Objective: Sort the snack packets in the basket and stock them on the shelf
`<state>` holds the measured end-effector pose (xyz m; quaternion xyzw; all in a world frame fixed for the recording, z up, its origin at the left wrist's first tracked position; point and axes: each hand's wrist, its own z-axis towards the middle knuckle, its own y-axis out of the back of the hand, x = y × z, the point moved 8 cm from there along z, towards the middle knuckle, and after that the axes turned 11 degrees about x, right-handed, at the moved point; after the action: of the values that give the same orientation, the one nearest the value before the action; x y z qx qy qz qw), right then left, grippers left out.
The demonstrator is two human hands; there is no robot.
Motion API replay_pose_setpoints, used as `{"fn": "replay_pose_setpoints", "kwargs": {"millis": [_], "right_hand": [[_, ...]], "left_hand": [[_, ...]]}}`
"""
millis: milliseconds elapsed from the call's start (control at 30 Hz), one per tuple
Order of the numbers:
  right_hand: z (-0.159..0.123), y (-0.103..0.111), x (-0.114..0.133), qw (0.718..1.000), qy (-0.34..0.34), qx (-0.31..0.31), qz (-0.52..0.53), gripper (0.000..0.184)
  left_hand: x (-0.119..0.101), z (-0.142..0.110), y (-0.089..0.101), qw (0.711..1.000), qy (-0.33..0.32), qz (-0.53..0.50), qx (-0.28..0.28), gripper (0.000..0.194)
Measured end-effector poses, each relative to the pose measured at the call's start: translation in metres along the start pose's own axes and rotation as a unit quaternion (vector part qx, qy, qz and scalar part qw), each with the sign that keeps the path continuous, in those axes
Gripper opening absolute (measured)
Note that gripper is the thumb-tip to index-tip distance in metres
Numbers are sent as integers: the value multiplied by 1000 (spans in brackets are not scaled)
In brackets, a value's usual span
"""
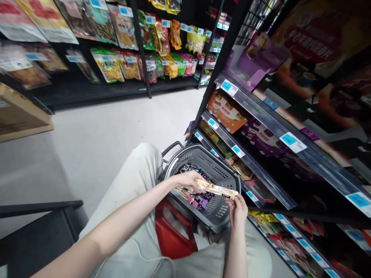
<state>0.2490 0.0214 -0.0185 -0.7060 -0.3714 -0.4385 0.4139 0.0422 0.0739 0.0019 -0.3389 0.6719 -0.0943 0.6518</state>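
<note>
My left hand (189, 181) is closed on one end of a long, slim cream-and-brown sachet (216, 189). The fingers of my right hand (238, 208) pinch the sachet's other end, so it stretches between both hands. It is held above a dark grey plastic shopping basket (228, 175) with slotted walls. Inside lie several slim packets (199, 201), some purple and pink, others dark or cream. My left hand and forearm hide part of the basket's contents. Print on the held sachet is too small to read.
Shelves with price tags rise close on the right, holding an orange carton (226, 110) and purple boxes (261, 135). A red plastic stool-like object (175, 231) is below the basket. Bagged snacks (108, 65) fill the far shelf; a cardboard box (23, 114) stands left on the pale floor (101, 131).
</note>
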Motion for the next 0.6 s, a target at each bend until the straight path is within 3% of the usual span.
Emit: {"fn": "replay_pose_setpoints", "kwargs": {"millis": [300, 500, 600], "right_hand": [[3, 6, -17, 993, -88, 22, -70, 29], [3, -19, -42, 987, -96, 45, -120, 33], [6, -34, -63, 983, -92, 44, -152, 33]], "left_hand": [[-9, -1, 30, 986, -101, -68, -116, 34], [-2, -18, 65, 939, -113, -50, -320, 25], [-4, -39, 79, 903, -55, 23, -425, 25]]}}
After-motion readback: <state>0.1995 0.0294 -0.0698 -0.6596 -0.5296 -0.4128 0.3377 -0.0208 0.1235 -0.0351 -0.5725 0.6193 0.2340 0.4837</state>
